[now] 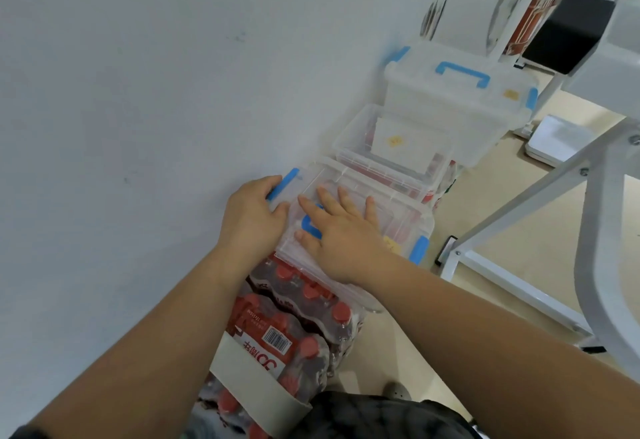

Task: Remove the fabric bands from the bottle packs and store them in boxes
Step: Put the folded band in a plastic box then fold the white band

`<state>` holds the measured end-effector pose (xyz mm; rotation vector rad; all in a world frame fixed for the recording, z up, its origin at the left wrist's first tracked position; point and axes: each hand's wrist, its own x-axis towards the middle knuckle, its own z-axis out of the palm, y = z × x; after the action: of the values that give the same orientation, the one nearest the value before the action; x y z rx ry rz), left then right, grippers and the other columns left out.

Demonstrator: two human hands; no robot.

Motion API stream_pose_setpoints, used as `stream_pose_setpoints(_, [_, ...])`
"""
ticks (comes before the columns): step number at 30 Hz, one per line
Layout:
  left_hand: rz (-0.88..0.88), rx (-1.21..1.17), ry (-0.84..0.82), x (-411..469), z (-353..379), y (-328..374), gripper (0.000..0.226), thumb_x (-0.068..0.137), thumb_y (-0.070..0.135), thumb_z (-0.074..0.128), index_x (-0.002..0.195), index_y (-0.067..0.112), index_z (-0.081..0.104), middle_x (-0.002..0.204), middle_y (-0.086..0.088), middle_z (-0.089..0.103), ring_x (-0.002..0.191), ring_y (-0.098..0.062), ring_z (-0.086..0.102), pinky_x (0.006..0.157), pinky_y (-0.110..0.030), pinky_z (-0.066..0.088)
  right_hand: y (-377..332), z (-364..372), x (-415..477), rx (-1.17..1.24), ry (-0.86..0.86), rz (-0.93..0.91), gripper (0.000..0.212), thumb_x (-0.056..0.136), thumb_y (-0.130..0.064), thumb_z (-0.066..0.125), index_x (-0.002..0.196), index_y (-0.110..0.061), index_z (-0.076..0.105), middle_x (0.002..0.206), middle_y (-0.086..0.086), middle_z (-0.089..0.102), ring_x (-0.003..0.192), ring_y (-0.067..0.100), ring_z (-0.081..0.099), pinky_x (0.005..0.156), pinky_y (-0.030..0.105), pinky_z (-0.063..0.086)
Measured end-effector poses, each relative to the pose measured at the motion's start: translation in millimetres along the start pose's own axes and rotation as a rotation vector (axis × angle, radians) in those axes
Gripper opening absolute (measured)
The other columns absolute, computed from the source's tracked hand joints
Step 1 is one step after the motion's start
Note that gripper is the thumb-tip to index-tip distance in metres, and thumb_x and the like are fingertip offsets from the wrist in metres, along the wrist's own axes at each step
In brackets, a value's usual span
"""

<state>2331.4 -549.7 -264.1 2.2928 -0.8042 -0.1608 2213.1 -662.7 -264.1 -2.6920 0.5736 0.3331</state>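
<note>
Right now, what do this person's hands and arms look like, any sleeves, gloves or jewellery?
The left hand and right hand are bare: no gloves, rings, watch or bracelet. Both forearms are uncovered; a dark strip at the lower left corner may be a sleeve edge, though too little shows. A dark mottled garment shows bottom centre.

Right hand [341,234] flat on clear plastic lidded box [391,203], covers most of its blue lid handle [310,225]. Left hand [252,212] fingertips hidden at blue side latch [284,182]. Red stuff inside box is blurred, can't identify. Box hides part of shrink-wrapped red-capped bottle packs [304,303]. Beige fabric band [242,373] disappears under my dark shorts [363,418]. Small yellow sticker [393,244] unreadable.
</note>
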Motion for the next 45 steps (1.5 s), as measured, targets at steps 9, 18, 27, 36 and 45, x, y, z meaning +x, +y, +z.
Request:
stream_pose_setpoints(9, [0.039, 0.079, 0.157, -40, -15, -12, 0.039, 0.093, 0.013, 0.063, 0.131, 0.013, 0.061, 0.136, -0.007, 0.059, 0.129, -0.023, 0.05, 0.112, -0.03, 0.032, -3, -10, 2, 0.117, 0.103, -0.042, 0.061, 0.103, -0.058, 0.029, 0.159, -0.037, 0.015, 0.171, -0.002, -0.004, 0.157, 0.024, -0.01, 0.124, 0.059, -0.008])
stream_pose_setpoints(18, [-0.285, 0.153, 0.289, -138, -27, -11, 0.03, 0.093, 0.019, 0.063, 0.123, 0.019, 0.065, 0.126, 0.0, 0.063, 0.122, -0.022, 0.054, 0.106, -0.033, 0.041, -29, -13, -34, 0.162, 0.107, -0.427, 0.054, 0.101, -0.054, 0.043, 0.152, -0.037, 0.035, 0.17, -0.001, 0.011, 0.158, 0.021, -0.004, 0.126, 0.053, -0.001])
stream_pose_setpoints(27, [-0.575, 0.261, 0.354, -242, -18, -2, 0.037, 0.09, 0.022, 0.067, 0.127, 0.021, 0.063, 0.121, -0.004, 0.064, 0.115, -0.028, 0.056, 0.099, -0.04, 0.046, -39, 33, -54, 0.082, -0.033, -0.729, 0.047, 0.099, -0.049, 0.051, 0.141, -0.029, 0.051, 0.161, 0.001, 0.035, 0.155, 0.026, 0.013, 0.127, 0.047, 0.01])
stream_pose_setpoints(36, [-0.692, 0.344, 0.259, -271, -26, -19, 0.044, 0.092, 0.028, 0.062, 0.134, 0.018, 0.057, 0.133, -0.005, 0.058, 0.12, -0.028, 0.05, 0.102, -0.04, 0.042, -64, 71, -45, -0.092, -0.132, -0.785, 0.049, 0.098, -0.046, 0.053, 0.142, -0.026, 0.051, 0.157, -0.001, 0.039, 0.153, 0.028, 0.019, 0.126, 0.052, 0.013])
stream_pose_setpoints(45, [-0.581, 0.389, 0.068, -232, -31, -92, 0.048, 0.093, 0.039, 0.054, 0.139, 0.025, 0.049, 0.129, 0.0, 0.057, 0.119, -0.027, 0.048, 0.097, -0.039, 0.045, -94, 106, -8, -0.164, -0.218, -0.615, 0.051, 0.096, -0.046, 0.056, 0.144, -0.029, 0.048, 0.158, -0.001, 0.036, 0.153, 0.027, 0.02, 0.126, 0.048, 0.012])
